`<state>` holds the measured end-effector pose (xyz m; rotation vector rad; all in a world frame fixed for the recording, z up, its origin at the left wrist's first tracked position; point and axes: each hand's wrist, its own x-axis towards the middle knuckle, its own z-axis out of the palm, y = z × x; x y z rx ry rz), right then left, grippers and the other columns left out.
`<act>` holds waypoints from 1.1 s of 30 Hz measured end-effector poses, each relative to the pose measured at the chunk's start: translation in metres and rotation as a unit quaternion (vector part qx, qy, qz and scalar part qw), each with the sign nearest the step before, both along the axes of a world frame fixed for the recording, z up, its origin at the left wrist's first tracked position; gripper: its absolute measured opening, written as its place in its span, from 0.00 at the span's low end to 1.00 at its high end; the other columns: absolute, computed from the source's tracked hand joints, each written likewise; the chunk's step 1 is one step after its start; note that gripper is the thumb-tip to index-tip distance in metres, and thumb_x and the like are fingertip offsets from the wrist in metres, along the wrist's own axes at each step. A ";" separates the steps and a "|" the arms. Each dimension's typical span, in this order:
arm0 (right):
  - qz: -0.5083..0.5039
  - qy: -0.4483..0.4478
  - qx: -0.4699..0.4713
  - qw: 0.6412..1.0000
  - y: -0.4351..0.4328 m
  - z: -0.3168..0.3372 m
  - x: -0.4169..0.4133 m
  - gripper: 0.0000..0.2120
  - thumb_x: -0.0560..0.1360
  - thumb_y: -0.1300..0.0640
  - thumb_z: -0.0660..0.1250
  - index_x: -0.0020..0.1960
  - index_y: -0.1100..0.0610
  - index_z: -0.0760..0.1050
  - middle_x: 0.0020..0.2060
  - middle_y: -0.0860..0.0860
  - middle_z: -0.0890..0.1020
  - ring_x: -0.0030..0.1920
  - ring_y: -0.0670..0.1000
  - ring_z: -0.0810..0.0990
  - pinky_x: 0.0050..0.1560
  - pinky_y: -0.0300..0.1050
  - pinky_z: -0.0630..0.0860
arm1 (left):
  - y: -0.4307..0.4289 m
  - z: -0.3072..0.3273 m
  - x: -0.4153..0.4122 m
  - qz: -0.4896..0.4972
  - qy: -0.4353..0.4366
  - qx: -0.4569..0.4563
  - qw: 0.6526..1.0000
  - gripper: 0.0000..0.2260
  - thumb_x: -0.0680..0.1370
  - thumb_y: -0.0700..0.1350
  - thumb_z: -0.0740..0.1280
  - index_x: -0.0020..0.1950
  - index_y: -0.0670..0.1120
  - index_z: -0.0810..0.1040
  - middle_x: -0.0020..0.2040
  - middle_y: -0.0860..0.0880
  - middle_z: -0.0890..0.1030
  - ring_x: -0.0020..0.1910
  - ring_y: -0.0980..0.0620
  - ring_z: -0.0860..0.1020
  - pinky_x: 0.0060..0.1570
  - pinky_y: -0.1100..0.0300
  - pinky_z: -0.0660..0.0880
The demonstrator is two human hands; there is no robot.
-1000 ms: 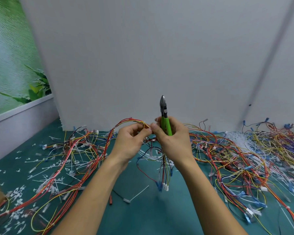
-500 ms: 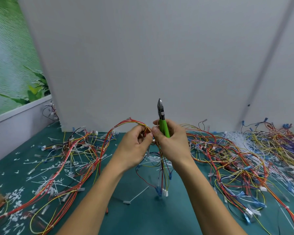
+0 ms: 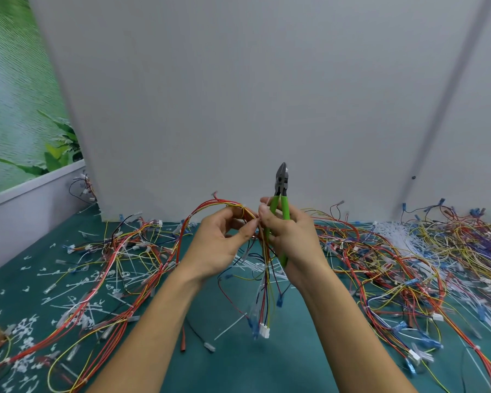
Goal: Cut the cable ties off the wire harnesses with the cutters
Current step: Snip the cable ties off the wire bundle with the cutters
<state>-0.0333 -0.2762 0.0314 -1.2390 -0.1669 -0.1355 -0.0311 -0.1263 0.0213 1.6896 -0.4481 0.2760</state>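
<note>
Harness (image 3: 264, 293) hangs above the mat (image 3: 238, 367), pinched at its bend by left hand (image 3: 219, 246) and right hand (image 3: 291, 239), which also clenches the cutters (image 3: 281, 188) nose-up (parked, likely while hunting the next tie).

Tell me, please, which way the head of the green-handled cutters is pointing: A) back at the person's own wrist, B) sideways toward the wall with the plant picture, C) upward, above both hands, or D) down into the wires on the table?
C: the right hand grips the green-handled cutters with the dark head standing upright above the knuckles, clear of the wire harness that the left hand holds.
</note>
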 end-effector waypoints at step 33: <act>-0.052 -0.114 -0.528 0.840 -0.016 -0.002 0.000 0.10 0.80 0.56 0.68 0.61 0.54 0.79 0.46 0.48 0.81 0.44 0.47 0.79 0.39 0.28 0.68 | 0.032 0.011 0.012 0.237 -0.066 0.003 0.969 0.07 0.81 0.42 0.69 0.45 0.51 0.78 0.39 0.50 0.82 0.35 0.56 0.76 0.38 0.63 0.76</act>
